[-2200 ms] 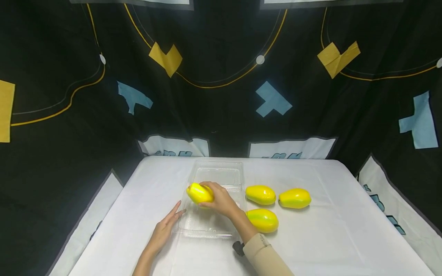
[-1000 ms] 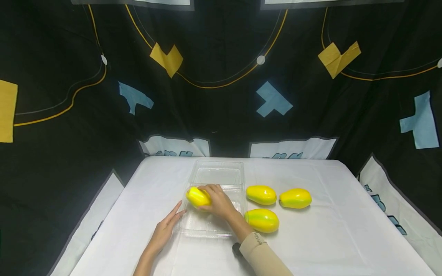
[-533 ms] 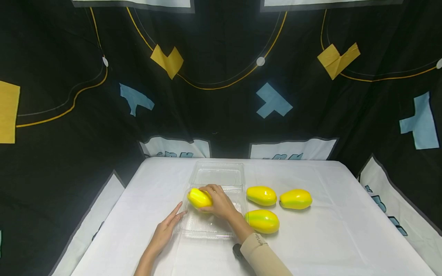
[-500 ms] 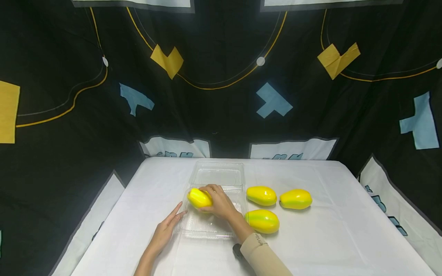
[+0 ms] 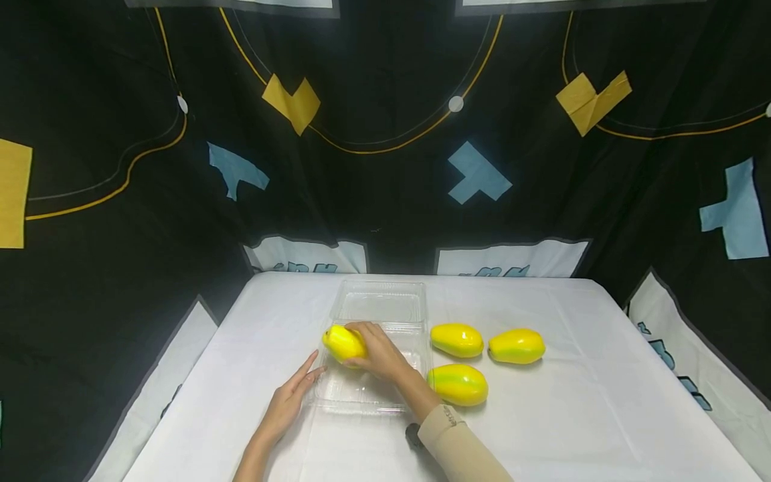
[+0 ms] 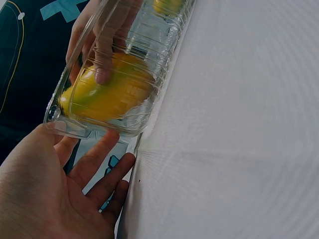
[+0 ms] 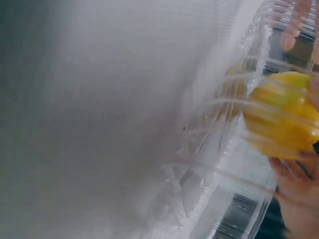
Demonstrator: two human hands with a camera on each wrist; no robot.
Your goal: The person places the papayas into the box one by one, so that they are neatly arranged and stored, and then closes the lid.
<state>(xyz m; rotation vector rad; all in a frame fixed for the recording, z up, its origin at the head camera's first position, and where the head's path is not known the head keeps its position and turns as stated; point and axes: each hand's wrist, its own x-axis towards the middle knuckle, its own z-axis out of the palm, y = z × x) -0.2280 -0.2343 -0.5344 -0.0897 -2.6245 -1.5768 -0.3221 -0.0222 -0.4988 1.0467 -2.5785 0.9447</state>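
A clear plastic clamshell container (image 5: 337, 402) lies opened out on the table, its lid (image 5: 379, 304) on the far side. My right hand (image 5: 381, 349) grips a yellow papaya (image 5: 342, 343) over the left part of the container's base. In the left wrist view the papaya (image 6: 112, 89) shows through the clear side wall, slightly tilted, with fingers pressed on its surface. My left hand (image 5: 288, 400) has its fingers extended against the container's left side. From the left wrist camera, that hand (image 6: 65, 184) has its thumb and fingertips at the container's near corner.
Three more yellow-green papayas, one at the near row (image 5: 458, 385), one behind it (image 5: 456, 340) and one farther right (image 5: 517, 346), lie right of the container. A small black object (image 5: 413, 435) sits by the right sleeve. Dark printed curtain (image 5: 385, 201) surrounds the white table (image 5: 572, 415).
Compared with 2.2 s ago, the right hand and its papaya are slightly lower and a little farther left. The left hand, container and other papayas stay put.
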